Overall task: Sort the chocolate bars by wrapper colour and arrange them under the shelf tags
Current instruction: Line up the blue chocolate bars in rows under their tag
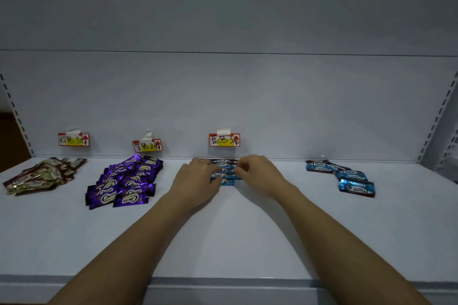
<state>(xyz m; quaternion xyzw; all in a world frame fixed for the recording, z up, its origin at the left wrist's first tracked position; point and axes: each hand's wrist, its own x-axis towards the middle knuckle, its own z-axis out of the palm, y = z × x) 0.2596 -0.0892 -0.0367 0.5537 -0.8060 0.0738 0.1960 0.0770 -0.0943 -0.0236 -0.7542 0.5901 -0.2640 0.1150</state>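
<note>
Left hand [198, 178] and right hand [257, 173], fingers curled, seemingly pinch the blue bars [224, 172] under the blue tag [224, 140].

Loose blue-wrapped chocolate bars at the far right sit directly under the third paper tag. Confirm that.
Wrong. In the head view, the loose blue-wrapped chocolate bars at the far right have no tag above them; the third paper tag hangs over the blue row between both hands.

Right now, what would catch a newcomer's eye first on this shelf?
Both bare hands, left hand and right hand, meet mid-shelf over the stacked blue-wrapped chocolate bars under the blue tag. Left of them fans a purple-wrapped pile; loose blue bars lie far right.
</note>
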